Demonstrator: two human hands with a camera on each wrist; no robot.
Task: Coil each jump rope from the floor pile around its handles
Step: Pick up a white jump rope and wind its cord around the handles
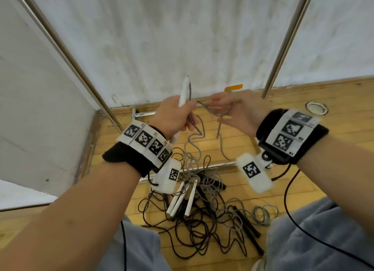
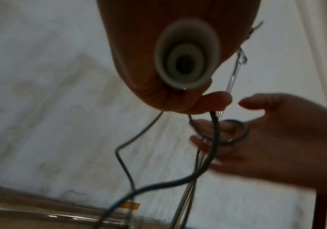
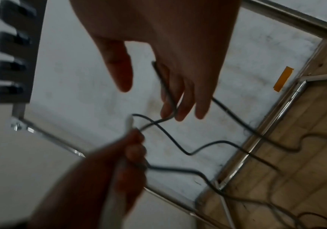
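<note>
My left hand [image 1: 175,117] grips a white jump-rope handle [image 1: 183,94] that points up and away; its hollow butt end [image 2: 188,54] fills the left wrist view. A grey rope [image 1: 204,105] runs from the handle's top across to my right hand [image 1: 230,110]. There it loops round the fingers [image 3: 178,99] and passes between two of them. The rest of the grey rope [image 1: 194,143] hangs down in kinks to the floor pile [image 1: 204,214] of tangled dark and grey ropes.
Loose white handles [image 1: 181,199] and black handles [image 1: 248,226] lie in the pile on the wooden floor [image 1: 315,149]. Two slanting metal poles [image 1: 283,48] and a floor bar [image 1: 212,166] frame the spot. A white wall [image 1: 182,38] stands close ahead. My knees [image 1: 323,240] flank the pile.
</note>
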